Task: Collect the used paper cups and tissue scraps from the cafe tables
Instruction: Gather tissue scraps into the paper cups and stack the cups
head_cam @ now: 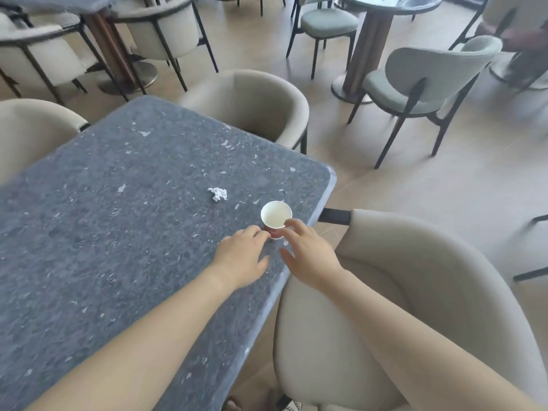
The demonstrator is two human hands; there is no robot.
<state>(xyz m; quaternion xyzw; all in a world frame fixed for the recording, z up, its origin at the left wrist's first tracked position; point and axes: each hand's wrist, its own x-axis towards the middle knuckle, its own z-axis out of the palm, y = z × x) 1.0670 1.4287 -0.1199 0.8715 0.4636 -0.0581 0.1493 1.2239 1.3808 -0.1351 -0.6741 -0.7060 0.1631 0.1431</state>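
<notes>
A small paper cup (pixel 276 216), white inside and red outside, stands upright near the right edge of the dark speckled table (pixel 118 232). My right hand (pixel 308 253) reaches it from the right, its fingertips touching the rim and side. My left hand (pixel 243 256) lies just left of the cup, fingers relaxed, their tips at the cup's base. A crumpled white tissue scrap (pixel 218 193) lies on the table a little beyond and left of the cup, apart from both hands.
Beige tub chairs stand around the table: one at my right (pixel 415 292), one at the far side (pixel 261 105), one at the left (pixel 32 129). Pale green chairs (pixel 427 84) and a round table (pixel 385 4) stand farther back on the wooden floor.
</notes>
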